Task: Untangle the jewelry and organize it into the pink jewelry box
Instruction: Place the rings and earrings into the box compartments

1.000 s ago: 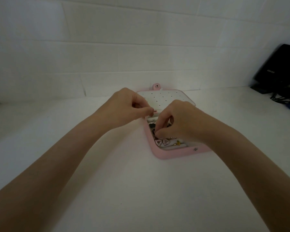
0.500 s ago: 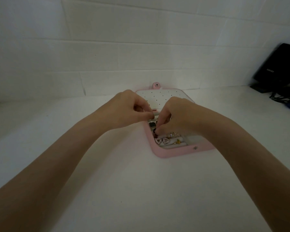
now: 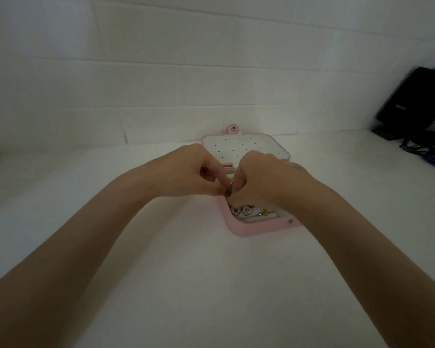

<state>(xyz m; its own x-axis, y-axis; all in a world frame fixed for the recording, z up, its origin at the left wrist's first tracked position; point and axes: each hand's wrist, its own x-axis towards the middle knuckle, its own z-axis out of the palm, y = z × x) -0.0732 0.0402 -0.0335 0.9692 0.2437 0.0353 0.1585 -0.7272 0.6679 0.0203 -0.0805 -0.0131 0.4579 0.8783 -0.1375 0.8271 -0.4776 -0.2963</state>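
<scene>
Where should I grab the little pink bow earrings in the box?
Pinch one of the bow earrings by its narrow middle, coming straight down from above. They lie flat in the near end of the pink jewelry box, whose raised rim blocks the sides, and both hands crowd the far side.

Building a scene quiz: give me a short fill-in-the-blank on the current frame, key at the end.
1. The jewelry box is coloured ____.
2. Its lid lies ____, showing a white panel dotted with small holes.
3. The left hand and right hand meet fingertip to fingertip over the box's ____ edge.
4. The black device leans against the ____.

Missing words: pink; open; left; wall
</scene>
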